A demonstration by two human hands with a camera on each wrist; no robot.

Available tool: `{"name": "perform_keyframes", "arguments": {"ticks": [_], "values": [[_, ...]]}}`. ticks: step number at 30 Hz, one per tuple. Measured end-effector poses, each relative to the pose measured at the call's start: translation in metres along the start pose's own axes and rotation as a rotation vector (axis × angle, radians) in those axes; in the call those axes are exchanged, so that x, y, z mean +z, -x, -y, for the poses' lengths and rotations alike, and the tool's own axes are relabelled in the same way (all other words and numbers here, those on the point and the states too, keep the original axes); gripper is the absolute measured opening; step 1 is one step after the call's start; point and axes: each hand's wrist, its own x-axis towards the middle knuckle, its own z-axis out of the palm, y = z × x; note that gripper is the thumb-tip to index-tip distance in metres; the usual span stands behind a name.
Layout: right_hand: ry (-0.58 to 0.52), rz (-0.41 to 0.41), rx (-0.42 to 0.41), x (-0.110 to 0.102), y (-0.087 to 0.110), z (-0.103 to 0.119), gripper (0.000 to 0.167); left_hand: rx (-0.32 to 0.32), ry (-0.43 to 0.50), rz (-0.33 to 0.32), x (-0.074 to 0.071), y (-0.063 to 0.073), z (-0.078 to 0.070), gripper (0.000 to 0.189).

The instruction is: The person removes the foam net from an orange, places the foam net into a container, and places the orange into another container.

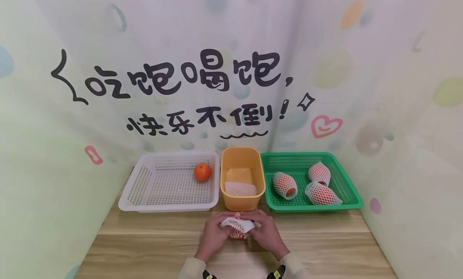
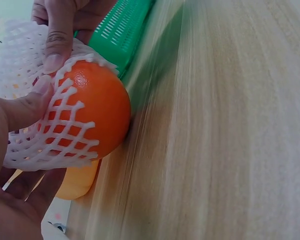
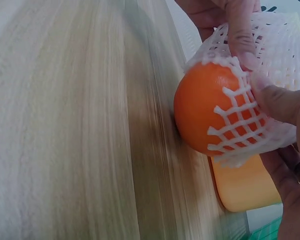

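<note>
An orange (image 2: 107, 107) sits partly inside a white foam net sleeve (image 2: 45, 145), low over the wooden table near its middle. The left hand (image 1: 213, 235) grips one side of the sleeve, thumb pressed on the mesh. On the opposite side the right hand (image 1: 268, 234) pinches the sleeve, its thumb close to the left thumb in both wrist views. One end of the orange (image 3: 197, 112) shows bare beyond the net's edge; mesh covers the rest. Some fingers of both hands are hidden behind the sleeve.
A white basket (image 1: 170, 208) at the back left holds one bare orange (image 1: 202, 172). The yellow bin (image 1: 243, 203) in the middle contains a foam net (image 1: 240, 189). At the back right, a green basket (image 1: 311, 209) holds three netted fruits (image 1: 285, 185). Printed walls surround the table.
</note>
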Motion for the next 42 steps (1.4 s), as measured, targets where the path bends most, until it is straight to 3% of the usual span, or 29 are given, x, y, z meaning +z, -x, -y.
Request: {"name": "perform_keyframes", "arguments": {"ticks": [8,13,17,21,24,28,37,42], "values": [[-0.045,-0.05,0.07,0.002,-0.003,0.009,0.046,0.077,-0.044,-0.106,0.002,-0.001,-0.001,0.04],[-0.042,-0.063,0.11,0.0,-0.004,0.014,0.047,0.122,-0.08,-0.118,0.001,0.0,-0.003,0.034],[-0.013,-0.062,0.121,-0.005,-0.006,0.017,0.043,0.091,-0.051,0.0,0.0,0.001,-0.007,0.043],[0.031,-0.055,0.093,-0.013,-0.012,0.021,0.036,-0.05,0.009,0.168,-0.001,0.003,-0.01,0.068],[0.056,-0.037,0.052,-0.018,-0.016,0.026,0.033,-0.12,0.023,0.239,0.001,0.004,-0.012,0.079],[0.069,-0.023,0.021,-0.027,-0.023,0.034,0.029,-0.12,-0.001,0.275,0.002,0.004,-0.012,0.083],[0.155,-0.067,-0.131,-0.058,-0.049,0.049,0.022,-0.027,-0.04,0.287,-0.001,0.001,-0.005,0.068],[0.181,-0.079,-0.134,-0.079,-0.07,0.056,0.018,-0.045,-0.038,0.286,-0.002,0.001,-0.004,0.063]]}}
